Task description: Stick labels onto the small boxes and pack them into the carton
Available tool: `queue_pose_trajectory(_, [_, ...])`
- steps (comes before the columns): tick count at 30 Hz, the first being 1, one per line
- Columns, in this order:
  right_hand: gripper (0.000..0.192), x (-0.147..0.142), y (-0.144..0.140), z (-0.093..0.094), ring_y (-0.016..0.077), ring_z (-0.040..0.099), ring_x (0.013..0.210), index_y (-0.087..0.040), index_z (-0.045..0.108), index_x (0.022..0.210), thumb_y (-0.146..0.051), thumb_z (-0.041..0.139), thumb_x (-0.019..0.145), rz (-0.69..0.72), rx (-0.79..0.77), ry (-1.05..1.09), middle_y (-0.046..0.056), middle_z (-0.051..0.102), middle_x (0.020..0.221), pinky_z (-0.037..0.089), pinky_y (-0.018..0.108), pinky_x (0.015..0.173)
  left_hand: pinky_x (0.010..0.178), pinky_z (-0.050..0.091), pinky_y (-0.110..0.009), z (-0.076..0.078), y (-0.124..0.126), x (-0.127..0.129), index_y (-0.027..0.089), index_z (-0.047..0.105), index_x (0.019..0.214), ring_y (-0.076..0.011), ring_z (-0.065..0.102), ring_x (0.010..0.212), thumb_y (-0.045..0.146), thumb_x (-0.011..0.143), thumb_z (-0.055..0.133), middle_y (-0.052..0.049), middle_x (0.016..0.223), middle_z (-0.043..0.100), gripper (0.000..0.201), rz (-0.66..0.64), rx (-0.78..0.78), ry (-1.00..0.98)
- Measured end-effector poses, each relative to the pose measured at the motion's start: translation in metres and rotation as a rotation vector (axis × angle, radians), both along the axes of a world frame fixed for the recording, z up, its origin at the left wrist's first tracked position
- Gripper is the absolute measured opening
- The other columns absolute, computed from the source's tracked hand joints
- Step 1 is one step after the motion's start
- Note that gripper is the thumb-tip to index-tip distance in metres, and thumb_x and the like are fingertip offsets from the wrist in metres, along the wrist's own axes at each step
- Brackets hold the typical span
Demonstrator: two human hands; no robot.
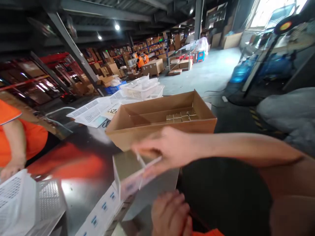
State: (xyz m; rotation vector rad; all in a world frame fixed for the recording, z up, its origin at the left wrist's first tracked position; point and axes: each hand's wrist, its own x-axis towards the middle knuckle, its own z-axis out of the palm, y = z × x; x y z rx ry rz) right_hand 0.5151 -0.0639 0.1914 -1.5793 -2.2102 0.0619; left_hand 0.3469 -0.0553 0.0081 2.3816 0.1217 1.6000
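My right hand (167, 150), smeared by motion, reaches in from the right and is closed on white boxes (130, 180) with dull greenish-grey tops. The pair is lifted above the table's near side, just in front of a large open carton (157, 131). Several small boxes stand inside that carton at its right end. Below the held boxes runs a row of white boxes (103, 206) with blue printed labels. My left hand (171, 213) is at the bottom centre with its fingers curled together; what is inside it, if anything, is hidden.
White perforated baskets (98, 108) lie behind the carton, and another basket (27, 203) is at lower left. A co-worker in an orange shirt (27, 141) stands at the left. A fan stand (261, 62) and grey bags (290, 111) are at the right.
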Motion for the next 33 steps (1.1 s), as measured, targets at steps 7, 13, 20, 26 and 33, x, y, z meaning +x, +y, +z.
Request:
queue_pose_trajectory(7, [0.078,0.089,0.022,0.121,0.0153,0.063,0.099,0.003,0.051,0.12,-0.035,-0.006,0.084,-0.194,0.363,-0.118,-0.007,0.052,0.099,0.037,0.029,0.077,0.11,0.03,-0.062,0.092,0.081,0.107,0.008,0.051,0.133,-0.0405,0.046,0.128,0.045,0.081,0.067,-0.024,0.129,0.059,0.065,0.283,0.181,0.367])
queue_pose_trajectory(13, [0.062,0.121,0.088,0.08,0.0204,0.063,0.097,-0.011,0.059,0.114,-0.06,0.027,0.095,-0.298,0.153,-0.184,-0.001,0.061,0.093,0.041,0.039,0.089,0.092,0.046,-0.044,0.056,0.068,0.107,0.017,0.063,0.092,-0.0232,0.056,0.084,0.021,0.088,0.062,-0.007,0.082,0.063,0.006,0.33,0.164,0.135])
queue_pose_trajectory(20, [0.066,0.112,0.168,-0.002,0.0281,0.063,0.092,-0.022,0.057,0.119,-0.076,0.037,0.086,-0.295,-0.104,-0.086,0.008,0.067,0.097,0.046,0.038,0.08,0.09,0.045,-0.042,0.05,0.055,0.107,0.016,0.066,0.093,-0.0219,0.058,0.083,0.02,0.087,0.066,-0.007,0.08,0.066,0.007,0.332,0.121,0.067])
queue_pose_trajectory(26, [0.067,0.07,0.221,-0.037,0.0284,0.065,0.093,-0.025,0.057,0.113,-0.08,0.033,0.083,-0.264,-0.197,0.017,0.008,0.069,0.103,0.046,0.036,0.074,0.098,0.042,-0.037,0.04,0.045,0.108,0.018,0.07,0.094,-0.0181,0.06,0.085,0.012,0.085,0.065,-0.003,0.08,0.068,0.011,0.331,0.041,0.012])
queue_pose_trajectory(33, [0.061,0.037,0.222,-0.065,0.0242,0.065,0.08,-0.025,0.056,0.095,-0.079,0.032,0.083,-0.249,-0.354,0.186,0.003,0.069,0.089,0.045,0.031,0.065,0.102,0.04,-0.031,0.043,0.054,0.106,0.019,0.073,0.087,-0.0144,0.058,0.084,0.012,0.085,0.066,0.001,0.075,0.066,0.01,0.311,0.116,0.009])
